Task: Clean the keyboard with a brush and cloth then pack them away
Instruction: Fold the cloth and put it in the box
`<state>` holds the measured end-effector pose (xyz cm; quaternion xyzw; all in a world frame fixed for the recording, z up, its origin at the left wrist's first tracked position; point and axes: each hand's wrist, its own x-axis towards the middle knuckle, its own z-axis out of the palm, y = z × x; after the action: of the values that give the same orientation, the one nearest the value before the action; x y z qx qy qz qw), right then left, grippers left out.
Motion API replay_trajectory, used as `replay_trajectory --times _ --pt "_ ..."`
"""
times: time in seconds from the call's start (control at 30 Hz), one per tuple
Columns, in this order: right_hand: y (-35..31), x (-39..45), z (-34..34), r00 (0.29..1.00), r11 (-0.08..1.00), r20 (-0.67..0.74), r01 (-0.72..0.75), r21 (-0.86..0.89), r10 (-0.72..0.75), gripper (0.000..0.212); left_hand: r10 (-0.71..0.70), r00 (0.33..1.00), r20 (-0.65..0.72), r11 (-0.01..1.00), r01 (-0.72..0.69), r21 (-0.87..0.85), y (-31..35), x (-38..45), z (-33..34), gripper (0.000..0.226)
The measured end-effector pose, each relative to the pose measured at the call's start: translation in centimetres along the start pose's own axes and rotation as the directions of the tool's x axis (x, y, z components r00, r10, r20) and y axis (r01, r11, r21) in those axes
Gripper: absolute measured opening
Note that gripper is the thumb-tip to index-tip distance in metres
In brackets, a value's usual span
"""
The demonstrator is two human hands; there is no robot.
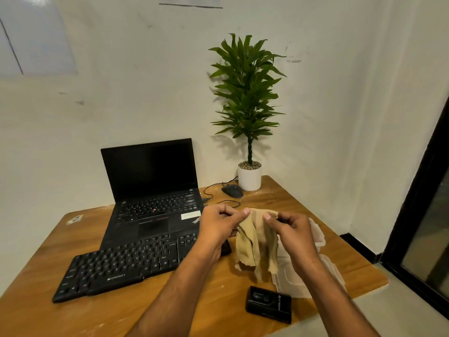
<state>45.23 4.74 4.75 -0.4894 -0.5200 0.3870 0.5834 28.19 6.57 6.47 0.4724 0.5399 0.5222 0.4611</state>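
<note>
A tan cloth (255,242) hangs in the air over the table's right half, held up by its top edge. My left hand (220,226) pinches its left corner and my right hand (290,228) pinches its right corner. The black external keyboard (121,266) lies at an angle in front of the laptop, to the left of both hands; my left forearm crosses its right end. A clear plastic box (318,237) and its lid (291,280) sit behind and below the cloth, partly hidden by it and my right arm. No brush is visible.
An open black laptop (153,190) stands behind the keyboard. A wired black mouse (232,190) and a potted plant (249,177) sit at the far corner. A small black box (268,304) lies near the wooden table's (36,310) front edge. The table ends close on the right.
</note>
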Motion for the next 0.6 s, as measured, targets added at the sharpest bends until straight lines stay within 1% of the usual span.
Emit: replay_trajectory --times 0.07,0.13,0.2,0.3,0.37,0.43,0.53,0.6 --pt "-0.5 0.3 -0.1 0.998 1.000 -0.058 -0.012 0.016 0.012 0.012 0.075 0.994 -0.076 0.990 -0.065 0.125 -0.2 0.4 0.0 0.026" --pt "-0.9 0.6 -0.3 0.991 1.000 -0.134 0.008 0.012 -0.006 0.013 0.151 0.980 -0.126 0.961 -0.115 0.253 -0.2 0.6 0.0 0.026" --pt "-1.0 0.5 -0.1 0.983 0.998 -0.175 0.048 -0.035 -0.053 0.018 0.196 0.969 -0.147 0.941 -0.144 0.307 -0.1 0.5 0.1 0.027" --pt "-0.5 -0.2 0.8 0.979 0.983 -0.156 0.108 -0.148 -0.131 0.018 0.216 0.965 -0.148 0.925 -0.154 0.347 0.1 0.0 0.7 0.027" --pt "-0.3 -0.7 1.4 0.978 0.968 -0.116 0.148 -0.202 -0.174 0.015 0.194 0.974 -0.115 0.933 -0.147 0.328 0.0 -0.2 1.1 0.027" --pt "-0.2 -1.3 2.0 0.974 0.951 -0.055 0.201 -0.234 -0.219 0.014 0.152 0.984 -0.090 0.955 -0.122 0.271 0.1 -0.5 1.5 0.027" --pt "-0.2 -1.8 2.3 0.971 0.928 0.026 0.234 -0.291 -0.237 0.030 0.086 0.994 -0.071 0.981 -0.072 0.179 0.4 -0.6 1.6 0.023" --pt "0.0 -2.0 2.4 0.972 0.915 0.035 0.232 -0.331 -0.234 0.042 0.037 0.999 -0.028 0.995 -0.034 0.090 0.8 -0.5 1.4 0.019"
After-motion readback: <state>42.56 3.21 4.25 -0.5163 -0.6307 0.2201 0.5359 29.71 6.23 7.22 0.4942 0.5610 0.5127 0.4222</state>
